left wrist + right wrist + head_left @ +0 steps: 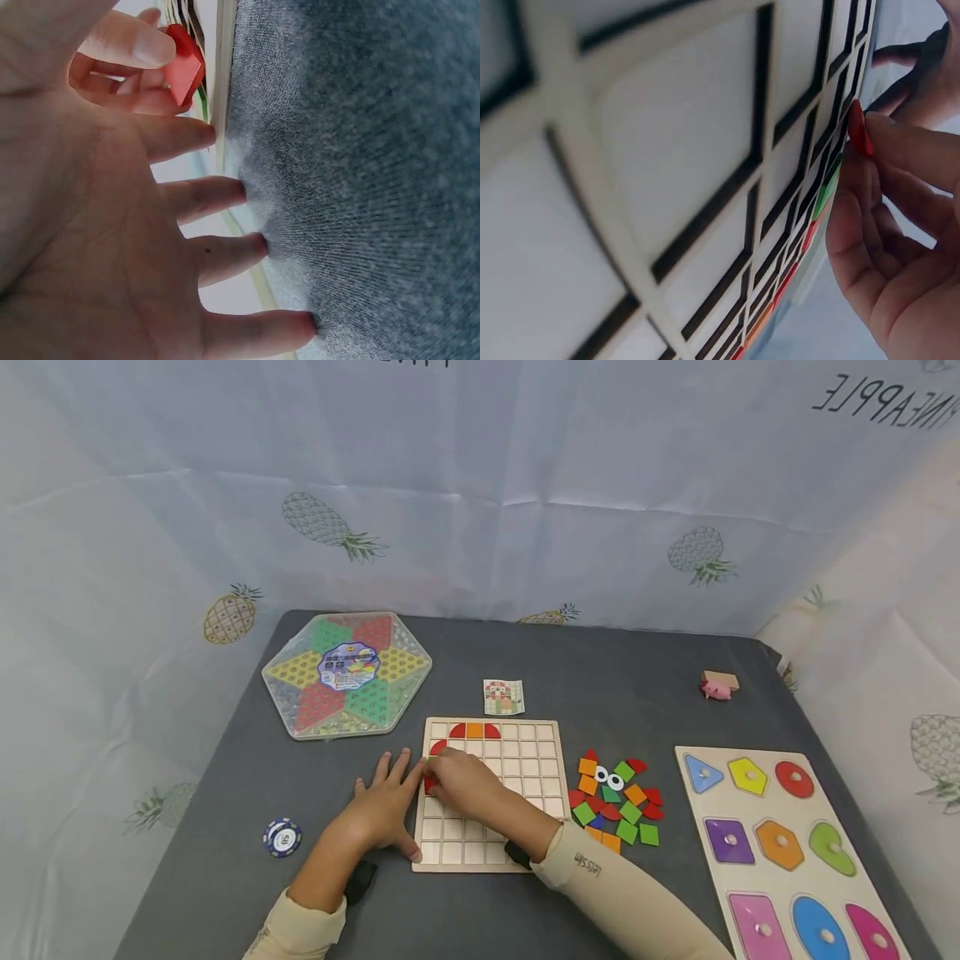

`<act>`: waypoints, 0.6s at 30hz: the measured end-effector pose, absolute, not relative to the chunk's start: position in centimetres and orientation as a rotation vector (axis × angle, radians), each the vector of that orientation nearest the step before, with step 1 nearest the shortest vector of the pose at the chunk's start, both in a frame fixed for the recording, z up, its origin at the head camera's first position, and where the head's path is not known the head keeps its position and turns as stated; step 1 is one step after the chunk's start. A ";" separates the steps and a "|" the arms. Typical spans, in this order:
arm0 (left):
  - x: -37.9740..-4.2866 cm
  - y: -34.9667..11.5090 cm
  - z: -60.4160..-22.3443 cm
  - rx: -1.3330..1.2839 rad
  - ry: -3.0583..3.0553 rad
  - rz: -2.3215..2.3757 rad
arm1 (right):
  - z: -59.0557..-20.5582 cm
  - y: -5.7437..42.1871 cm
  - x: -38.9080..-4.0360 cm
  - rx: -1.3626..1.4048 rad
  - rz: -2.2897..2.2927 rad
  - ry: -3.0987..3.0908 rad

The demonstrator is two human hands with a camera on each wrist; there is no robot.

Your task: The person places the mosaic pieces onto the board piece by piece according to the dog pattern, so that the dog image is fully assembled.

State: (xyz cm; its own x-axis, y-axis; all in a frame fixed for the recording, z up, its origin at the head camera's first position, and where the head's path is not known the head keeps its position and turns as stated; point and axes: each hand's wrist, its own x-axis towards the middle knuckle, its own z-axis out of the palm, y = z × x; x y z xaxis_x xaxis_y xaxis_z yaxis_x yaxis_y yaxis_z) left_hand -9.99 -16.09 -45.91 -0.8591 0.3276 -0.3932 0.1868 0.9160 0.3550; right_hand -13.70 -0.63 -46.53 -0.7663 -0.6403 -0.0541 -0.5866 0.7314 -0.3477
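A wooden grid board (551, 735) lies on the dark table. Along its top row an orange square (475, 731) sits between two red rounded tiles, with another red tile (438, 747) lower left. My right hand (468, 783) reaches over the board's left column and pinches a red tile (859, 129) between thumb and fingers; its exact shape is partly covered. Below it, a green tile (826, 187) sits in the grid. My left hand (386, 810) has its fingers spread, the fingertips on the table and the thumb by the board's lower left corner.
Loose colored tiles (628, 812) are heaped right of the board. A small pattern card (503, 697) lies behind it. Around are a hexagonal game box (347, 675), poker chips (282, 837), a knobbed shape puzzle (765, 810) and a pink pig figure (716, 690).
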 end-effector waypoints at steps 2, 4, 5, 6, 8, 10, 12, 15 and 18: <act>-9.9 -16.1 -45.9 0.370 2.621 0.424 | -46.4 -0.7 -13.6 -0.984 -0.489 2.766; -10.0 -16.0 -45.9 0.371 2.625 0.412 | -46.3 -0.7 -13.6 -0.984 -0.506 2.789; -10.1 -15.9 -45.9 0.374 2.628 0.406 | -46.3 -0.6 -13.6 -0.984 -0.507 2.809; -10.2 -15.8 -45.8 0.375 2.630 0.401 | -46.2 -0.6 -13.7 -0.994 -0.498 2.834; -10.4 -15.7 -45.6 0.372 2.630 0.389 | -46.1 -0.4 -13.7 -1.020 -0.459 2.884; -10.5 -15.6 -45.4 0.360 2.621 0.379 | -46.1 -0.4 -13.6 -1.050 -0.426 2.907; -10.4 -15.6 -45.3 0.344 2.611 0.369 | -46.1 -0.3 -13.5 -1.085 -0.398 2.909; -10.1 -15.7 -45.2 0.326 2.607 0.359 | -46.3 -0.4 -13.2 -1.117 -0.358 2.930; -10.0 -15.8 -45.3 0.330 2.613 0.358 | -46.4 -0.5 -13.0 -1.140 -0.251 3.002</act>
